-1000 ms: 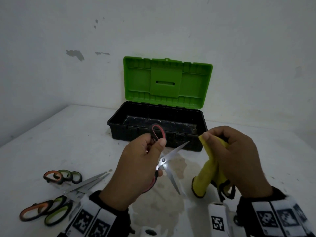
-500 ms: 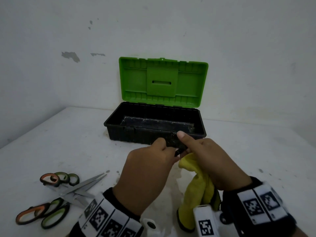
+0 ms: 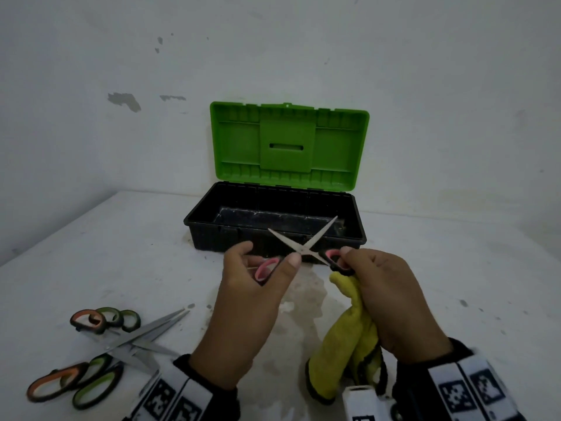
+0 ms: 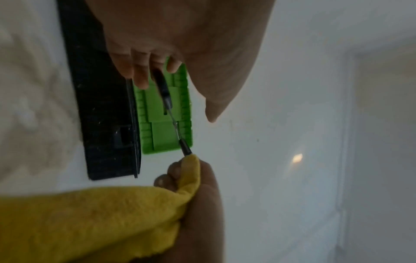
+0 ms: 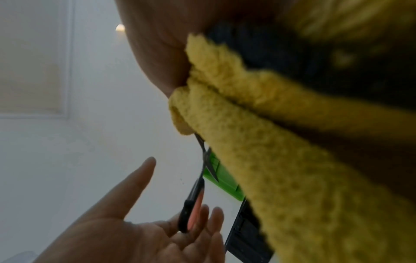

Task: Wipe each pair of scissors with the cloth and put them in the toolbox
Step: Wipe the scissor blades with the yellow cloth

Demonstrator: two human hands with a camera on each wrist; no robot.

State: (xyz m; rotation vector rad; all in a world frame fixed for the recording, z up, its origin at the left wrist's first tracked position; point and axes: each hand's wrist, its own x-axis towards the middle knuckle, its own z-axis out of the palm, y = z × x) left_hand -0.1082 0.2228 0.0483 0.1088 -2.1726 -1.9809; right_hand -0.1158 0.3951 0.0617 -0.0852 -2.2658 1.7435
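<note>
Pink-and-black handled scissors (image 3: 303, 249) are spread wide in an X just in front of the toolbox (image 3: 200, 221), blades pointing toward it. My left hand (image 3: 268, 259) grips the left handle loop (image 3: 266, 268). My right hand (image 3: 349, 261) pinches the right handle loop (image 3: 334, 258) and also holds the yellow cloth (image 3: 343, 350), which hangs below it. The toolbox is black with its green lid (image 3: 288, 147) standing open. The left wrist view shows the scissors (image 4: 167, 105) edge-on between my fingers (image 4: 141, 78) and the cloth (image 4: 101, 218). In the right wrist view the cloth (image 5: 270, 160) covers the scissors' (image 5: 203, 160) upper handle.
Several more scissors (image 3: 100, 350) with orange and green handles lie piled at the table's near left. A damp stain (image 3: 306, 302) marks the white table (image 3: 121, 253) under my hands. The wall (image 3: 303, 56) stands right behind the toolbox.
My hands, pressed together half a second ago, have drawn apart, each with one handle loop. The scissors now stand wide open, blades toward the toolbox.
</note>
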